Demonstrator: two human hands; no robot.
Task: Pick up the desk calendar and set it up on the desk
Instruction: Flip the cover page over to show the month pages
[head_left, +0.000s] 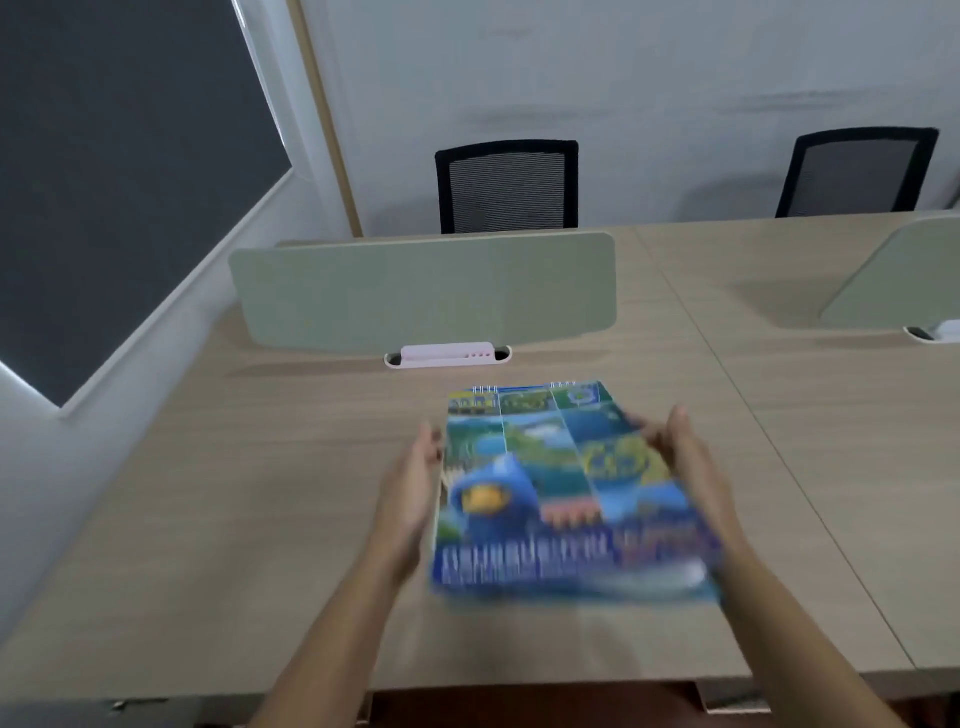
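Hands flank desk calendar (566, 493), mid-desk (260, 467), spiral edge far. Left hand (415, 478) and right hand (680, 457) at its side edges; blur hides whether fingers grip. Symmetric placement suits lifting.

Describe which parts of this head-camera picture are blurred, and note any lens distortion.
Head view: the desk calendar and both hands, left hand and right hand, are smeared by motion, print unreadable; the divider panel and chairs are sharper; wide-angle bending curves the desk edges.
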